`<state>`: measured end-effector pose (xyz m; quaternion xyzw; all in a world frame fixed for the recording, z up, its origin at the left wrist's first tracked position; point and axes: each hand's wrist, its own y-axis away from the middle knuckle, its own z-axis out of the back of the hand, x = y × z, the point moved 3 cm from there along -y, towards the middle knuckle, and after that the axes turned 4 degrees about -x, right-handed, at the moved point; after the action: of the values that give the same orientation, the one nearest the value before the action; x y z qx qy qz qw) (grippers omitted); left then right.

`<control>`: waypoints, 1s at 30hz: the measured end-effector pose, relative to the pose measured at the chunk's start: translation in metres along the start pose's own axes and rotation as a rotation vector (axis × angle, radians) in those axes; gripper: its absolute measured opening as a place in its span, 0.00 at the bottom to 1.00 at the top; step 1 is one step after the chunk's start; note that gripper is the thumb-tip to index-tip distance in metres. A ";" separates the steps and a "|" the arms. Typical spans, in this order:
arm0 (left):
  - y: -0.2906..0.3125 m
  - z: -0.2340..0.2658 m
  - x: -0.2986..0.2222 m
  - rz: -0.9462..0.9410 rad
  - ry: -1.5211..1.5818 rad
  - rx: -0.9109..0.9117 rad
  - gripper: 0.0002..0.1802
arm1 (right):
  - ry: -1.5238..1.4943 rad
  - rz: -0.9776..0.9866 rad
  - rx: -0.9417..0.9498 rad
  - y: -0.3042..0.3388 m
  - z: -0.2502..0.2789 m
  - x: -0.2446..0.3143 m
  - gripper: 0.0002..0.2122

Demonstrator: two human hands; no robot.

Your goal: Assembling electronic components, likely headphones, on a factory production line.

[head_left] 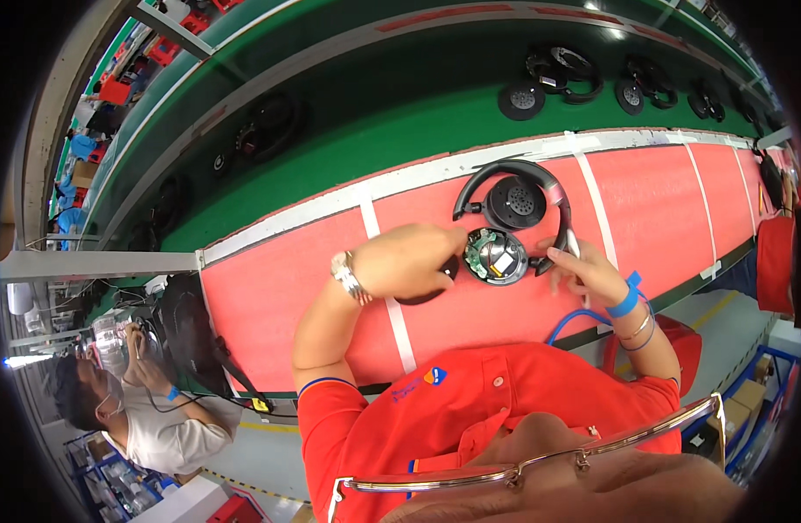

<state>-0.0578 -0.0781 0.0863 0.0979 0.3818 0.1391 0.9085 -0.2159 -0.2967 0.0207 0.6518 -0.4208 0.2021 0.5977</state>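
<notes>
A pair of black headphones (558, 199) lies on the pink mat in front of me, its headband curving away from me. One ear cup (515, 202) shows a round perforated face. The nearer ear cup (502, 263) is opened up, with a green circuit board, a white label and bits of wire inside. My right hand (583, 272) grips the headband's end beside this cup. At the cup's left edge my left hand (409, 261) is closed, fingers curled; what they pinch is hidden. Partly beneath it rests a dark rounded part (428, 295).
Beyond the pink mat (282, 288), with its white tape strips, runs a green belt (348, 174) carrying several headphones (564, 74) and a loose round ear part (521, 101). A blue cord (575, 315) trails from my right wristband. A black bag (191, 322) and a co-worker (156, 410) are on the left.
</notes>
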 end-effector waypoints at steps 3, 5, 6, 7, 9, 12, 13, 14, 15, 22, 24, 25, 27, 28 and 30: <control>0.006 -0.034 -0.025 -0.053 -0.124 -0.040 0.13 | 0.766 0.226 -0.245 0.006 0.016 0.003 0.20; 0.012 -0.055 -0.044 -0.105 -0.320 -0.143 0.11 | 0.835 0.367 -0.362 0.020 0.002 0.020 0.17; 0.010 -0.068 -0.052 -0.111 -0.312 -0.138 0.11 | 0.898 0.515 -0.489 0.028 -0.004 0.028 0.14; 0.008 -0.080 -0.059 -0.126 -0.406 -0.204 0.10 | 0.824 0.621 -0.516 0.030 -0.007 0.024 0.13; 0.006 -0.091 -0.069 -0.188 -0.535 -0.329 0.07 | 0.916 0.772 -0.448 0.033 -0.019 0.021 0.13; 0.000 -0.098 -0.071 -0.226 -0.512 -0.330 0.11 | 1.128 0.847 -0.334 0.042 -0.038 0.022 0.17; -0.002 -0.098 -0.070 -0.227 -0.508 -0.328 0.11 | 1.207 0.838 -0.327 0.042 -0.041 0.020 0.18; -0.004 -0.098 -0.070 -0.278 -0.544 -0.342 0.11 | 1.289 0.828 -0.318 0.042 -0.042 0.019 0.19; -0.006 -0.098 -0.070 -0.328 -0.580 -0.356 0.11 | 1.292 0.825 -0.317 0.041 -0.042 0.019 0.19; -0.013 -0.116 -0.062 -0.339 -0.495 -0.393 0.09 | 1.357 0.873 -0.292 0.034 -0.042 0.005 0.22; -0.013 -0.117 -0.060 -0.343 -0.478 -0.390 0.09 | 1.339 0.838 -0.344 0.035 -0.040 0.006 0.22; -0.013 -0.117 -0.060 -0.343 -0.477 -0.389 0.09 | 1.355 0.815 -0.362 0.034 -0.039 0.003 0.22; -0.014 -0.117 -0.059 -0.331 -0.419 -0.374 0.10 | 1.342 0.857 -0.306 0.036 -0.047 -0.002 0.22; -0.015 -0.116 -0.059 -0.333 -0.419 -0.373 0.10 | 1.341 0.856 -0.308 0.036 -0.048 -0.002 0.22; -0.014 -0.116 -0.059 -0.327 -0.413 -0.372 0.10 | 1.286 0.872 -0.328 0.036 -0.048 -0.001 0.22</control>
<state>-0.1781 -0.1024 0.0414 -0.1062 0.1681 0.0359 0.9794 -0.2342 -0.2486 0.0515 0.0876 -0.2349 0.6901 0.6789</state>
